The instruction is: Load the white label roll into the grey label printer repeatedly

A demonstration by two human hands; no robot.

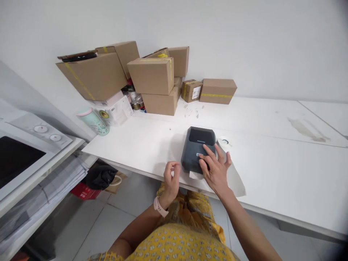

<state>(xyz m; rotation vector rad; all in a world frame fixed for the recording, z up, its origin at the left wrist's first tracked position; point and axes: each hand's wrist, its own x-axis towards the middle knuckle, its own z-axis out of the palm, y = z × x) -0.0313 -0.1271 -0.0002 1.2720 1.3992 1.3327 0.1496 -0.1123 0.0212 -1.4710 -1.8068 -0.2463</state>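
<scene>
A dark grey label printer point(193, 159) rests on the white table, with a white label point(196, 175) poking out of its near side. My right hand point(216, 168) lies over its right half, fingers spread, one fingertip at the small light button on top. It grips nothing. Just left of the printer, at the table's front edge, my left hand point(172, 179) is held with fingers curled in toward the thumb; no object shows in it. A pale sheet of paper point(236, 177) lies partly under my right hand. Beside the printer sits a small white roll point(224, 141).
Cardboard boxes point(152, 76) are stacked at the back left, and a longer box point(218, 90) stands by the wall. A mint tumbler point(94, 121) is near the left table edge. Further left, a white microwave point(29, 137) sits on a shelf. Dark stains mark the table point(272, 163).
</scene>
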